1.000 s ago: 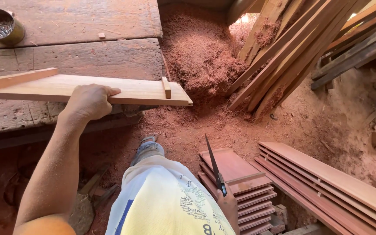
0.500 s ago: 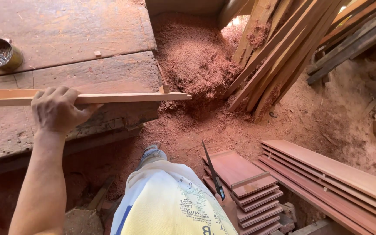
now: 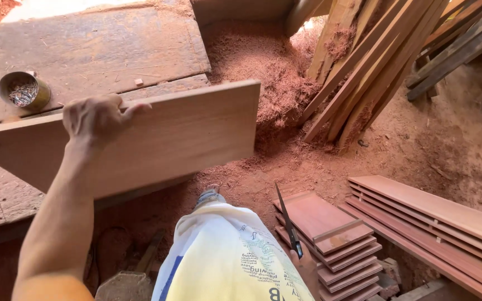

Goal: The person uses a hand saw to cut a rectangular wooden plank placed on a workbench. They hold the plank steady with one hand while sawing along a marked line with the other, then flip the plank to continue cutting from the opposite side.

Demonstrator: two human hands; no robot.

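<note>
Left hand (image 3: 100,118): upper left of the frame, fingers curled over the top edge of a broad, flat, pale reddish wooden board (image 3: 157,139); grip closed on that edge. Board stands on its long edge, tilted, broad face toward the camera, running from the left border to centre frame, above the worn grey-brown plank desk (image 3: 85,50).

Right hand (image 3: 307,267): lower centre, largely hidden behind a white and yellow garment; it appears to hold a thin dark blade-like tool (image 3: 288,223) pointing upward; how far this grip is closed cannot be told.

Small round metal tin of nails (image 3: 22,90): on the desk, upper left, just above the board.

Stack of short reddish boards (image 3: 336,245): lower right, on the sawdust-covered floor.

Long reddish planks (image 3: 436,223): far right, lying flat.

Leaning timber strips (image 3: 375,56): upper right.
</note>
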